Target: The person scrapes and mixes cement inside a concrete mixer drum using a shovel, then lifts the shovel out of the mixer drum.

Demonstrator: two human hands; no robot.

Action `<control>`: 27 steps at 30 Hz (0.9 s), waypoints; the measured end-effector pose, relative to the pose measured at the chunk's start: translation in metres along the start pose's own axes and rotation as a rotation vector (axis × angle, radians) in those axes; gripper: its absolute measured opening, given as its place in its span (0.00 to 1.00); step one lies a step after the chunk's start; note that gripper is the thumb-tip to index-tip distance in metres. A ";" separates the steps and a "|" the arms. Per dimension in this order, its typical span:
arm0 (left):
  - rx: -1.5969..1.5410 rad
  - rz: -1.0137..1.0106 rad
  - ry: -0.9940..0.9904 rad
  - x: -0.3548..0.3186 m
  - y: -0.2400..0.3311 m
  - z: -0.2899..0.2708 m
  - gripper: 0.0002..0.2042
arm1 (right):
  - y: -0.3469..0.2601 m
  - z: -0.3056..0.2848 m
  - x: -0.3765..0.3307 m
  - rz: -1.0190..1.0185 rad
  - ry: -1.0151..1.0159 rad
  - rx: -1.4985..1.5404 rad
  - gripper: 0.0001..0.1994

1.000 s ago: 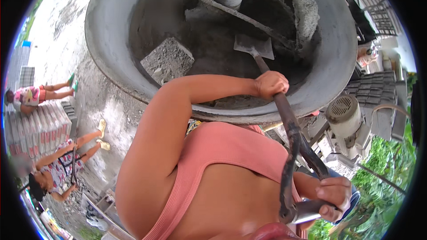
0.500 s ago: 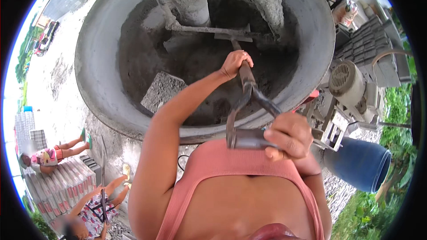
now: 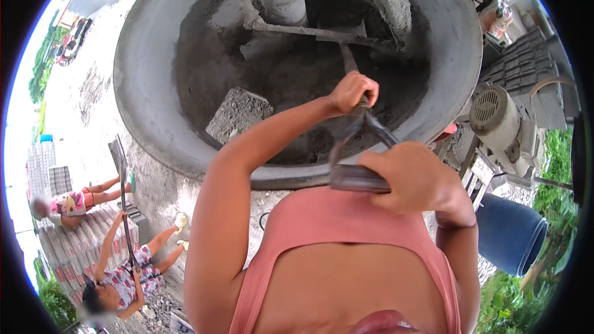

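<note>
The left hand [image 3: 354, 94] had the shovel [image 3: 349, 59] tight by the shaft, and the right hand [image 3: 409, 176] was wrapped round its end handle [image 3: 354, 179], close to the chest! The blade sat far inside the round tub [image 3: 145, 80], by a crusted metal bar [image 3: 288, 28]. A rough block [image 3: 238, 114] lay left; right, a motor [image 3: 493, 110], a blue barrel [image 3: 508, 232] nearer. Off left, a co-worker [image 3: 127, 286] gripped a long-handled tool [image 3: 127, 226]!

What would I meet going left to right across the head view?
Co-worker in patterned clothes, rough grey block, left hand around the shovel shaft, right hand on its crossbar grip, blue barrel.
</note>
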State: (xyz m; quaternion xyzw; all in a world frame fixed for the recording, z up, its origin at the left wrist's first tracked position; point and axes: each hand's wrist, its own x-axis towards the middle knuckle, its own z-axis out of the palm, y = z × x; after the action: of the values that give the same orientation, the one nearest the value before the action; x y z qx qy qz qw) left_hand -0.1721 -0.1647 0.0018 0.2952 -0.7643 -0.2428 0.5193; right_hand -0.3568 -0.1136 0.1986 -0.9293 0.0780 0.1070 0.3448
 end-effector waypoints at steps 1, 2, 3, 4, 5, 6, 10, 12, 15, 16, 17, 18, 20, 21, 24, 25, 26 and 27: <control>-0.038 -0.014 -0.003 0.002 -0.002 0.016 0.14 | 0.003 0.007 -0.011 0.073 0.003 -0.088 0.16; -0.068 -0.027 0.001 0.004 0.000 0.024 0.14 | 0.004 0.013 -0.020 0.139 0.004 -0.184 0.16; -0.112 -0.119 -0.054 0.003 0.001 0.028 0.15 | -0.001 0.017 -0.029 0.135 0.002 -0.189 0.16; -0.102 -0.121 -0.045 0.006 0.013 0.031 0.15 | -0.007 0.017 -0.039 0.132 0.154 -0.195 0.15; 0.040 -0.074 -0.030 0.006 0.035 0.030 0.15 | -0.014 0.016 -0.046 0.103 0.296 -0.192 0.14; 0.141 0.001 -0.039 0.013 0.051 0.038 0.15 | -0.025 0.013 -0.063 0.120 0.299 -0.194 0.14; -0.042 0.049 -0.062 0.019 0.070 0.059 0.09 | -0.047 0.007 -0.092 0.111 0.365 -0.225 0.13; 0.189 -0.080 -0.087 -0.004 0.040 0.027 0.11 | -0.022 0.020 -0.050 0.081 0.434 -0.213 0.12; 0.037 -0.151 0.182 0.000 -0.011 0.027 0.19 | 0.028 0.050 -0.008 0.160 0.578 -0.128 0.10; -0.168 -0.318 0.194 -0.002 -0.014 0.021 0.21 | 0.027 0.050 -0.008 0.164 0.594 -0.132 0.10; -0.085 -0.205 0.149 -0.001 -0.005 0.020 0.23 | 0.022 0.051 -0.010 0.153 0.596 -0.117 0.10; -0.126 -0.386 0.089 0.000 0.005 0.021 0.26 | 0.018 0.052 -0.013 0.144 0.599 -0.103 0.10; 0.162 -0.198 0.042 -0.003 0.041 0.020 0.20 | -0.016 0.029 -0.034 0.072 0.473 -0.126 0.11; 0.193 -0.117 0.050 -0.003 0.057 0.022 0.17 | -0.029 0.017 -0.044 0.038 0.378 -0.144 0.11; -0.009 -0.108 0.043 -0.003 0.065 0.017 0.12 | -0.035 0.013 -0.047 -0.075 0.338 -0.185 0.13; 0.039 -0.122 0.034 -0.002 0.043 0.012 0.14 | -0.032 0.013 -0.035 0.001 0.322 -0.204 0.14; 0.080 -0.137 0.014 -0.001 0.020 0.007 0.15 | -0.011 0.023 -0.012 0.054 0.406 -0.187 0.14; 0.156 -0.058 0.073 0.005 -0.002 -0.002 0.19 | 0.012 0.034 0.008 0.098 0.484 -0.174 0.15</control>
State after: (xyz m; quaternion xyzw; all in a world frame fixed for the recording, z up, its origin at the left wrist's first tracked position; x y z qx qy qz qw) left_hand -0.1708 -0.1699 0.0042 0.3655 -0.7526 -0.1868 0.5149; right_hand -0.3561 -0.1009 0.1643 -0.9492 0.1934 -0.0954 0.2293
